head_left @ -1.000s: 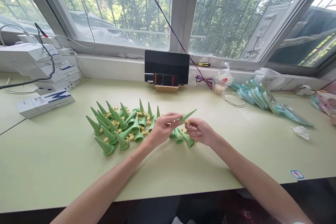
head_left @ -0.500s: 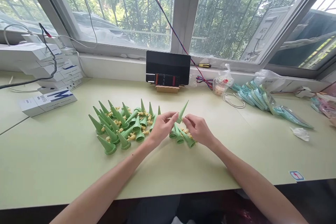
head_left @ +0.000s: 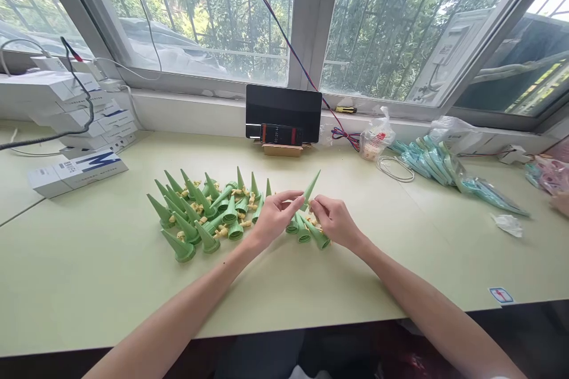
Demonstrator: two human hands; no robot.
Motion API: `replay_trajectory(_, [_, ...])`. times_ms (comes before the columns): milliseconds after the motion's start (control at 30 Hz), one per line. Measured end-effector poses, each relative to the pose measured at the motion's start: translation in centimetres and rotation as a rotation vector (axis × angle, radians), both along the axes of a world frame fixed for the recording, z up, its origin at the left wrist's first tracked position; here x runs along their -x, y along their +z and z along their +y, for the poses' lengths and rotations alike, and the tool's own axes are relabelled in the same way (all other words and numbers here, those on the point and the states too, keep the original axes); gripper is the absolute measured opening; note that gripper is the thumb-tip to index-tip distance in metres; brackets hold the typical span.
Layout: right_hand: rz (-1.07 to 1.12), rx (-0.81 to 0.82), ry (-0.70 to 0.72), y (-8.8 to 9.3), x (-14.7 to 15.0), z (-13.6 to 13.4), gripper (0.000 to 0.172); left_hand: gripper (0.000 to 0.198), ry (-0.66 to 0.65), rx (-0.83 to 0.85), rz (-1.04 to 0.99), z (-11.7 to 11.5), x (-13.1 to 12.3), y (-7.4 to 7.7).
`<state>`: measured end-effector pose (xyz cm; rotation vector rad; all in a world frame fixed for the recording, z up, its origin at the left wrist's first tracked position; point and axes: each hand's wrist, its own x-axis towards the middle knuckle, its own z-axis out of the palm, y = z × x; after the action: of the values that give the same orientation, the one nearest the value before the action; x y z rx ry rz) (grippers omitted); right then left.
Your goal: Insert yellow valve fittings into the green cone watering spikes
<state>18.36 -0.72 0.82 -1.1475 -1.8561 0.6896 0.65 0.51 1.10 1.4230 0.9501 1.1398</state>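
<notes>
Between my hands a green cone (head_left: 312, 186) points up and slightly right. My left hand (head_left: 276, 217) is closed on its base, fingers and thumb pinching it. My right hand (head_left: 335, 222) is pinched at the cone's lower right side, on a small yellowish part that the fingers mostly hide. Below my hands a few green cones (head_left: 304, 235) lie with their open ends toward me. Left of my left hand is a large group of green cones (head_left: 208, 240) with yellow fittings, some upright and some lying over.
A phone (head_left: 281, 134) leans before a black tablet (head_left: 284, 106) at the back. White boxes (head_left: 77, 172) are stacked left. A plastic bag (head_left: 377, 137), coiled cable (head_left: 395, 170), blue-green packets (head_left: 433, 160) and crumpled tissue (head_left: 508, 225) lie right. Another person's hand (head_left: 560, 204) shows at the right edge.
The other person's hand has come into view at the right edge. The view has shifted slightly, and the held cone sits almost as before between my hands.
</notes>
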Motion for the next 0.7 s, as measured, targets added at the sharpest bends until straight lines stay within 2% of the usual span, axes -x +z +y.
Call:
replay_trajectory(133, [0.164, 0.169, 0.023, 0.07, 0.15, -0.05, 0.037, 0.046, -0.036, 0.005, -0.038, -0.02, -0.01, -0.04])
replay_trajectory(300, [0.545, 0.594, 0.207, 0.30, 0.00, 0.21, 0.038, 0.047, -0.066, 0.008, -0.097, 0.16, 0.04, -0.24])
replay_trajectory(433, [0.747, 0.875, 0.323, 0.42, -0.46, 0.54, 0.032, 0.042, -0.089, -0.031, -0.120, 0.42, 0.00, -0.52])
replay_trajectory(567, [0.860, 0.997, 0.377, 0.64, -0.76, 0.78, 0.029, 0.035, -0.092, -0.070, -0.139, 0.57, -0.14, -0.78])
replay_trajectory(700, [0.785, 0.957, 0.318, 0.90, -0.54, 0.72, 0.033, 0.039, -0.088, -0.045, -0.082, 0.36, -0.22, -0.51])
